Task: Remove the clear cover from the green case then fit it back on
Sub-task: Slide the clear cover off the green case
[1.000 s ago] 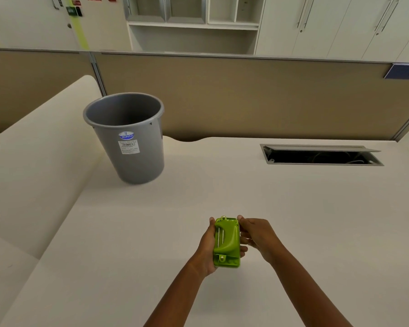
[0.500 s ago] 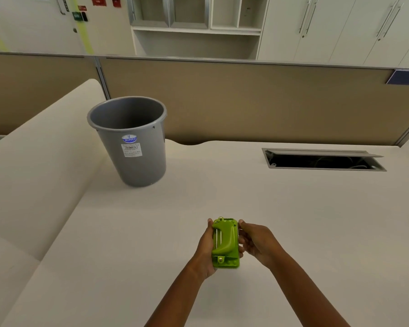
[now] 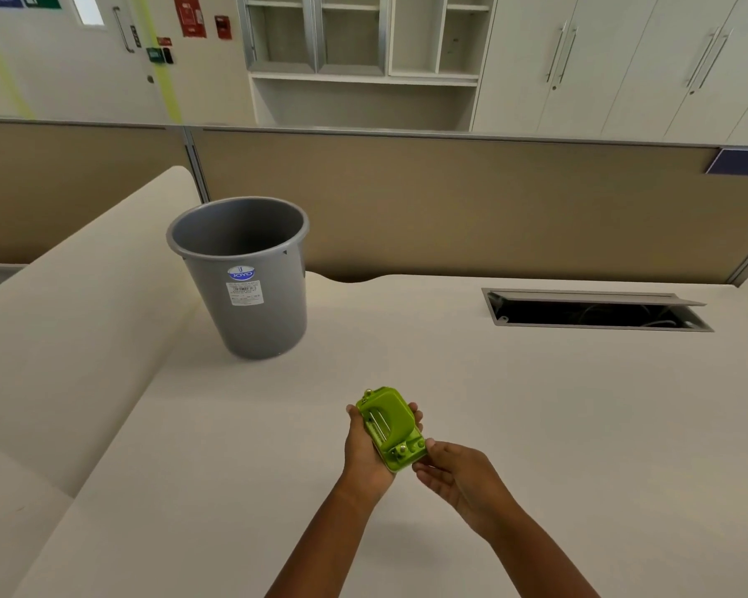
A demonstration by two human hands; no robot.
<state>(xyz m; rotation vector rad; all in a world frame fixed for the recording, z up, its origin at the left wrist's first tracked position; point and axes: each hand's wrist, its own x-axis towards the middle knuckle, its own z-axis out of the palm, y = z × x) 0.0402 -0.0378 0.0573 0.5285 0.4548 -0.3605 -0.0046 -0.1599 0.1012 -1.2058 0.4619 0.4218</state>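
A small bright green case [image 3: 390,427] is held above the white desk, tilted with its far end toward the upper left. My left hand [image 3: 366,451] cups it from the left and underneath, fingertips showing past its right side. My right hand [image 3: 454,474] touches the case's near right corner with thumb and fingertips. The clear cover cannot be made out apart from the case.
A grey waste bin [image 3: 245,278] stands on the desk at the far left. An open cable hatch [image 3: 596,312] is set into the desk at the far right. A tan partition [image 3: 450,200] runs along the back edge. The white desk [image 3: 579,425] spreads around my hands.
The case has turned from pointing straight away to tilting toward the upper left. My right hand slid from the case's right side down to its near corner.
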